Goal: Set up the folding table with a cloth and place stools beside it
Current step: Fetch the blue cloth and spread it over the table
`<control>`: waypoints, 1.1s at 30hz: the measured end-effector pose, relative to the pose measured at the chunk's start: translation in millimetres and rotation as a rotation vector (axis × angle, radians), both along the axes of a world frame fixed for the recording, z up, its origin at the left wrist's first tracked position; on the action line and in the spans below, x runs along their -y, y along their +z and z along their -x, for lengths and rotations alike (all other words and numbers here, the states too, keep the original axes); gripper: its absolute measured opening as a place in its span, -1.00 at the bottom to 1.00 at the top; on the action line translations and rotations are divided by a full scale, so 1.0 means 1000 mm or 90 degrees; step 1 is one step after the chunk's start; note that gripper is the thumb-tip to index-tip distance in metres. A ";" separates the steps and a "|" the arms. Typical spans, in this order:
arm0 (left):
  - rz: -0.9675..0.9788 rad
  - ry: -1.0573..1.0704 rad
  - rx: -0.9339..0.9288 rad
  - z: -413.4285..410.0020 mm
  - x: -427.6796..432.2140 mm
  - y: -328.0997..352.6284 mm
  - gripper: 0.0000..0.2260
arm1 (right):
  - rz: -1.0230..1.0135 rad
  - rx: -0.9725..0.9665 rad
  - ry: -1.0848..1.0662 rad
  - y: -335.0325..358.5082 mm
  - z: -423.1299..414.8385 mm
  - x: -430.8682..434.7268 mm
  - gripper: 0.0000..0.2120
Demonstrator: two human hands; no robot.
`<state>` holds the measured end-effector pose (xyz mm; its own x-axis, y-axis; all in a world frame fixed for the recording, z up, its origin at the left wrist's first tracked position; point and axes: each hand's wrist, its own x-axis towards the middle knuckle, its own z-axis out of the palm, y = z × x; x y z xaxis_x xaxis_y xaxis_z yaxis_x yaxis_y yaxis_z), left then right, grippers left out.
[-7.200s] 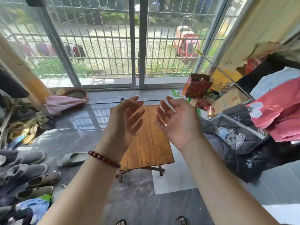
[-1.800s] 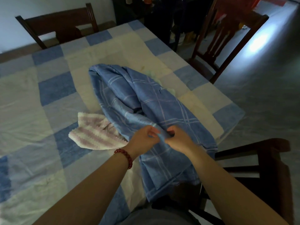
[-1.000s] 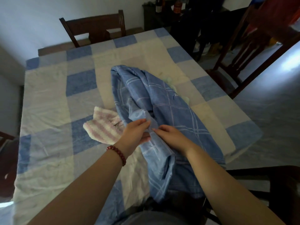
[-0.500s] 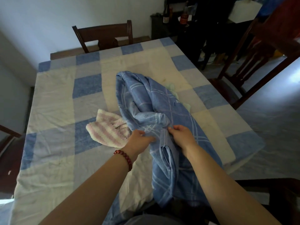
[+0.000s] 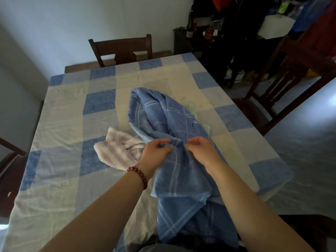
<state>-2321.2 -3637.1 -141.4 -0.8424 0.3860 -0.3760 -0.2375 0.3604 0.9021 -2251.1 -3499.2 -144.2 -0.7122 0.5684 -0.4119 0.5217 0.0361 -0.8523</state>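
gripping seen at centre frame: left hand [image 5: 154, 151] and right hand [image 5: 201, 151] both sit on the blue plaid cloth [image 5: 163, 117], close together but not touching.
left hand: fingers curled, thumb and fingertips pinching a raised fold of cloth. red bead bracelet [image 5: 139, 174] on that wrist.
right hand: fingers curled down onto the same fold, tips bunched together and pinching the fabric just right of the left hand.
cloth: crumpled in a long heap running from mid-frame down to the bottom edge. its lower end hangs off the near edge of the table [image 5: 272, 160], and the upper end rests on the tabletop.
table: large, draped with a blue, white and cream checked cover [image 5: 72, 99].
towel [image 5: 118, 153], pink-and-white striped, lies just left of the cloth, touching it, partly behind the left hand.
pale green rag [image 5: 190, 105] peeks from under the cloth's right side.
dark wooden chair [image 5: 121, 48] at the far end of the table, upper centre. second chair [image 5: 283, 75] at right edge.
bottles [image 5: 190, 28] on a dark cabinet, upper right; room dim.
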 end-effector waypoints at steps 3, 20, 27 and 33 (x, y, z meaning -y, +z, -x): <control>-0.049 0.043 0.057 0.003 -0.002 0.002 -0.84 | 0.008 0.003 0.052 0.000 -0.001 0.003 -0.86; -0.168 -0.113 0.318 0.008 -0.012 0.019 -0.73 | -0.015 0.056 0.050 0.007 0.000 -0.001 -0.78; -0.081 -0.014 0.229 0.022 0.008 0.011 -0.76 | -0.072 0.084 -0.016 0.007 0.006 0.000 -0.75; -0.046 -0.027 0.204 0.029 0.016 0.012 -0.76 | 0.022 0.020 0.057 0.017 0.009 0.016 -0.69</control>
